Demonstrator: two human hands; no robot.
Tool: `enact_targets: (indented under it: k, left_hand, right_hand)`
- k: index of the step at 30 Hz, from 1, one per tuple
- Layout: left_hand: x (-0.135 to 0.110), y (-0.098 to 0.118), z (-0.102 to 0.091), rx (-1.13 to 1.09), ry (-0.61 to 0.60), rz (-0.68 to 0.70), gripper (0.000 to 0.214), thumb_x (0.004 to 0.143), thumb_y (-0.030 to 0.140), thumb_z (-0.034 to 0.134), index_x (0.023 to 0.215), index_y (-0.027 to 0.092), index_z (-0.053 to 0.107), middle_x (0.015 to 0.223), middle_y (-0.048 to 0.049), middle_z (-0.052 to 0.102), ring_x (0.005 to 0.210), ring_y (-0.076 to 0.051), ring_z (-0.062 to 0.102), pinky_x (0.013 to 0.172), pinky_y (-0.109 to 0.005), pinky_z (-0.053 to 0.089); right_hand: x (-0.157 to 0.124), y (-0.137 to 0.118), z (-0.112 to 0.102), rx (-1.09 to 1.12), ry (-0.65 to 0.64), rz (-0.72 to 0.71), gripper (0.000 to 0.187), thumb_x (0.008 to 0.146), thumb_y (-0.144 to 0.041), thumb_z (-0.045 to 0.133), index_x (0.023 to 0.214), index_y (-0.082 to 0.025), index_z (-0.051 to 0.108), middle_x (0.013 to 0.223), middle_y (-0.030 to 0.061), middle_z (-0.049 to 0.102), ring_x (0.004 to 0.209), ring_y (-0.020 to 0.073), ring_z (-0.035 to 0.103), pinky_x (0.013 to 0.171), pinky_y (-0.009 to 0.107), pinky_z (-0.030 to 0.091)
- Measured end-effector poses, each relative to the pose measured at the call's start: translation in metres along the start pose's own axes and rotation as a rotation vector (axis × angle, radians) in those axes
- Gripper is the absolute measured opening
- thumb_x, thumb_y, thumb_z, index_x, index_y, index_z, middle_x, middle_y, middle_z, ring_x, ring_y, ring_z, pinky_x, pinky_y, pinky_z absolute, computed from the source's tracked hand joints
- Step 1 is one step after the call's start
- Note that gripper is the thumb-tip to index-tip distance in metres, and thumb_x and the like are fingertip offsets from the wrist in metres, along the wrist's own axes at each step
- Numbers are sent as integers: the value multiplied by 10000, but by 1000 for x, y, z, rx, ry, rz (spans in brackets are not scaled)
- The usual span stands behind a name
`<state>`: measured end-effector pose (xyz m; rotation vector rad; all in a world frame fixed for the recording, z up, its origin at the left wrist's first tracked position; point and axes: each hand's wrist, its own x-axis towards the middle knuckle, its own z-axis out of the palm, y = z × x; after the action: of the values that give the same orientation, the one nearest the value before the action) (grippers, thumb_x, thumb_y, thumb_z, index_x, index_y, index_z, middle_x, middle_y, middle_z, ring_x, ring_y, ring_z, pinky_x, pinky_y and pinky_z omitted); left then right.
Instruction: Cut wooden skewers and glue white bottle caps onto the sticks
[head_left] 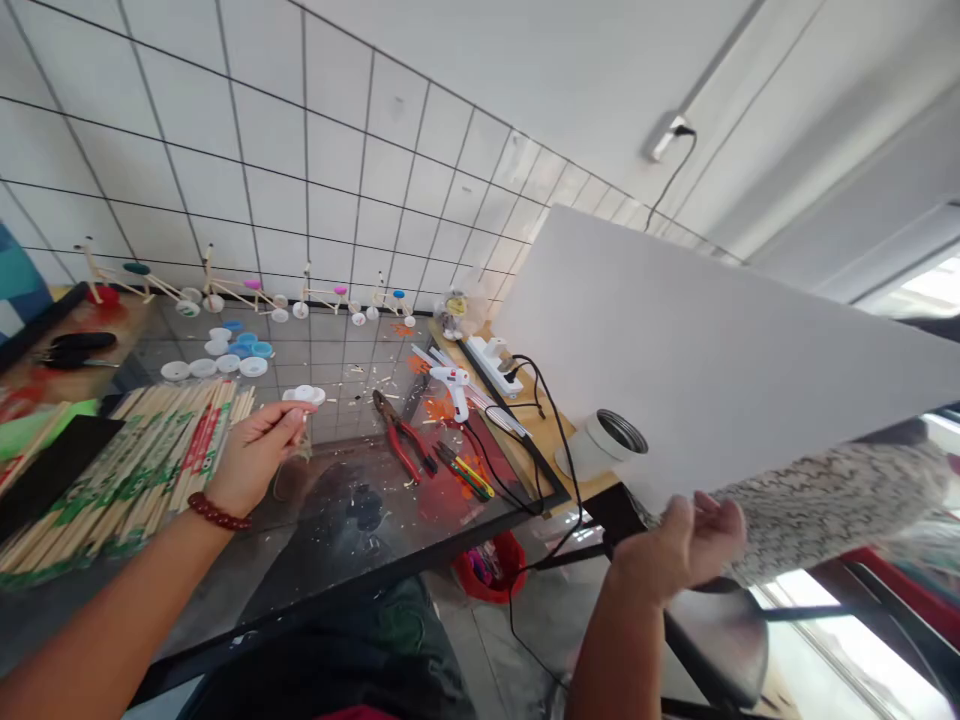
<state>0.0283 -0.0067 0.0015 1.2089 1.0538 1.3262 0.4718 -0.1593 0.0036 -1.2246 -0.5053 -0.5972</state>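
My left hand [259, 450], wearing a red bead bracelet [219, 511], is over the dark glossy table with thumb and fingers pinched together. Whatever they may hold is too small to make out. White bottle caps [304, 395] lie just beyond its fingertips, and a bundle of wooden chopsticks [150, 450] in printed wrappers is to its left. Away from the table, my right hand [686, 548] is raised with loosely bent fingers, thumb apart, and nothing visible in it. It appears just below a large white board [675, 350]; I cannot tell whether they touch.
Red-handled pliers [405, 440], a cutter knife [472, 475] and a white glue gun [454, 388] with a trailing cord lie rightward. Small stick-and-cap models [322, 295] line the wall. A power strip [495, 365], white can [604, 445], red bin [491, 568] and another person's patterned sleeve [832, 500] are right.
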Motion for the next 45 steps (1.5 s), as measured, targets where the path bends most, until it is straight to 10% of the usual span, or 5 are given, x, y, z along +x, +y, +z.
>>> enact_targets:
  k: [6,11,24,34,45]
  left_hand:
    - [-5,10,12,-463,-163,-317,324,706,177,790,1011,171,682,738,-25,683,596,-108,605,594,-231,533]
    - [-6,13,11,-438,-129,-388,303,742,113,759,1023,164,658,797,-55,734,635,-132,682,627,-249,582]
    - [-7,1,14,-267,-24,-303,476,574,284,900,945,162,627,684,2,696,585,-140,660,594,-269,550]
    - [-8,0,15,-145,-10,-203,472,544,385,891,882,171,642,582,28,631,507,-129,590,506,-253,466]
    - [1,-9,6,-92,143,-145,528,516,393,887,921,148,652,626,30,661,548,-128,609,569,-256,501]
  right_hand:
    - [-96,-124,87,297,-980,-103,112,839,-302,713,769,-218,739,733,13,697,708,161,641,716,299,521]
    - [-196,-144,168,510,-1502,225,203,841,-400,688,930,-236,767,901,33,754,802,175,660,772,307,529]
    - [-232,-133,169,688,-1609,423,215,825,-434,724,767,-231,763,763,17,701,767,164,624,806,313,490]
    - [-234,-122,171,696,-1825,970,358,500,-448,929,672,-206,728,684,-24,691,665,127,608,709,281,502]
    - [-254,-127,173,655,-1698,674,394,621,-555,829,742,-193,729,717,0,702,645,134,595,664,270,484]
